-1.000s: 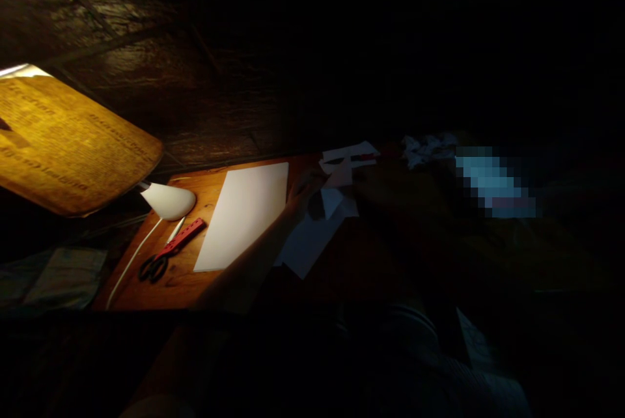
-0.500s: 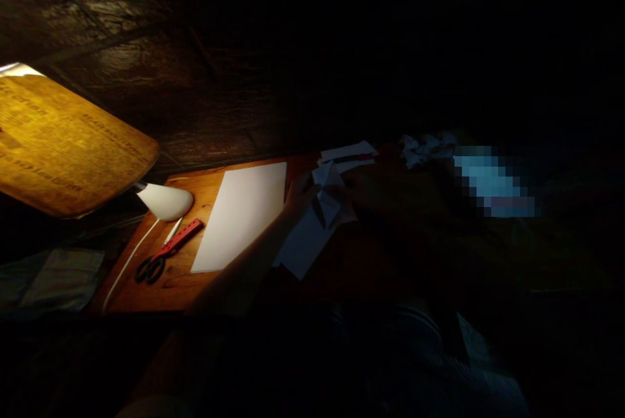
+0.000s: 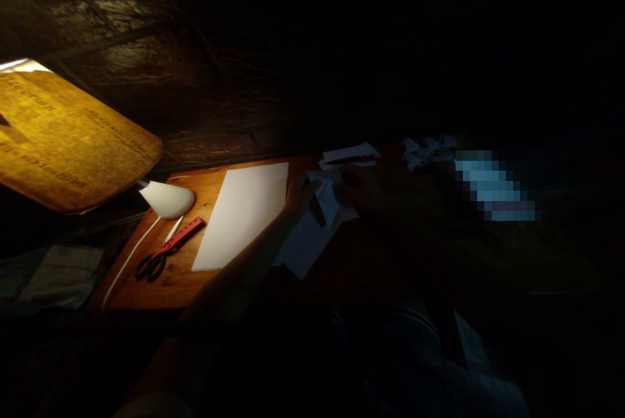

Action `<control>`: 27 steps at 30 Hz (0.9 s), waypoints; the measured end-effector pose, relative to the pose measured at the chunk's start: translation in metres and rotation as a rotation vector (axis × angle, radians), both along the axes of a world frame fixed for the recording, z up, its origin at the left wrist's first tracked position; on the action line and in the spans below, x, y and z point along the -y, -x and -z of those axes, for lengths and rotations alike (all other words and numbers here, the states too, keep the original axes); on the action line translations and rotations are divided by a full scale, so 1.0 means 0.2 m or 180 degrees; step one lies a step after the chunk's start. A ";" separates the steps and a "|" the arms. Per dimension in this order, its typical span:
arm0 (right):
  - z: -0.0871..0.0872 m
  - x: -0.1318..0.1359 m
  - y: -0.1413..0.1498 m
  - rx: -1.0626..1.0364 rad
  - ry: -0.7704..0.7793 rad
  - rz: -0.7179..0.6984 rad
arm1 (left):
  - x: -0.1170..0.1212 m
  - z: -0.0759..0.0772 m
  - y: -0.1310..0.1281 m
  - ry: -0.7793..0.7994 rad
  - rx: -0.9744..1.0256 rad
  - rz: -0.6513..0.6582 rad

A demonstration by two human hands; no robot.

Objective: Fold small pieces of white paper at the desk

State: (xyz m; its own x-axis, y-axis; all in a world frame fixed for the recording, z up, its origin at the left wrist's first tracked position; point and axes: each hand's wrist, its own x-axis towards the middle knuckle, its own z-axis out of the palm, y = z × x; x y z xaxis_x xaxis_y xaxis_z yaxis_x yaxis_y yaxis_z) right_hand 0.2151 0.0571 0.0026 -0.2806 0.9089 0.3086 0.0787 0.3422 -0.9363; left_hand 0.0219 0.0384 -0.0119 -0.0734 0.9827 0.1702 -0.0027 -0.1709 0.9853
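My left hand [image 3: 299, 195] and my right hand [image 3: 360, 187] hold a folded white paper piece [image 3: 329, 204] between them above the wooden table. The fingers of both hands are closed on its edges, left and right, though the right hand is very dim. Two pointed flaps show, with a dark gap along the left one. Under the hands lies a flat white sheet [image 3: 303, 250], turned at an angle. A larger white sheet or stack of paper [image 3: 247, 209] lies to the left, partly behind my left forearm.
A lamp with a printed yellow shade [image 3: 73, 138] and white base [image 3: 168, 200] stands left. Near it lie black-handled scissors [image 3: 155, 267] and a red perforated strip [image 3: 186, 232]. Paper pieces [image 3: 349, 148] and small crumpled or folded papers [image 3: 424, 152] sit behind. A blurred-out bright patch glows right.
The folded paper has tilted and dropped slightly; its upper point now sits lower between my hands. My right hand shows more clearly at its upper right edge. The other things stay put.
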 end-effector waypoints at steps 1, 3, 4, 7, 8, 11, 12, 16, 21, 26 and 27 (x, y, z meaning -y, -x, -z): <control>0.00 0.00 0.00 -0.0007 -0.0073 -0.0045 | 0.00 -0.01 0.00 -0.0097 -0.0007 0.0000; -0.01 0.01 0.00 -0.0026 -0.0243 -0.0141 | 0.00 -0.02 -0.01 -0.0222 0.0055 0.0007; -0.01 0.01 0.00 -0.0020 -0.0318 -0.0184 | 0.00 -0.02 -0.01 -0.0213 0.0129 -0.0005; -0.01 0.02 -0.01 0.0154 -0.0434 -0.0351 | 0.00 -0.03 -0.01 -0.0034 0.0399 -0.0099; -0.01 0.02 -0.01 0.0247 -0.0447 -0.0406 | -0.01 -0.03 -0.01 0.0005 0.0477 -0.0116; -0.02 0.02 -0.03 0.0487 -0.0519 -0.0497 | -0.01 -0.03 -0.01 -0.0008 0.0646 -0.0058; -0.02 0.03 -0.03 0.0544 -0.0561 -0.0494 | -0.01 -0.03 -0.01 -0.0017 0.0669 -0.0017; -0.05 0.04 -0.04 0.0679 -0.0638 -0.0429 | 0.00 -0.02 0.00 0.0030 0.0519 0.0083; -0.05 0.05 -0.02 0.0270 -0.0339 -0.0283 | 0.01 -0.02 0.00 -0.0106 0.0467 0.0202; -0.05 0.03 -0.02 0.0403 -0.0004 -0.0140 | 0.01 -0.03 -0.01 -0.0080 0.0280 0.0106; -0.05 0.03 -0.02 0.0456 0.0017 -0.0140 | 0.01 -0.03 -0.01 -0.0031 0.0258 0.0104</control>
State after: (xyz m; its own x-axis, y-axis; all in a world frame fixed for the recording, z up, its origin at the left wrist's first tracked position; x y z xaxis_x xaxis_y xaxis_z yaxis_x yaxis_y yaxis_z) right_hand 0.2198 0.0509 0.0121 -0.3609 0.8963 0.2578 0.1966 0.3433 -0.9184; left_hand 0.0238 0.0364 -0.0055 -0.0554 0.9831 0.1745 -0.0880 -0.1789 0.9799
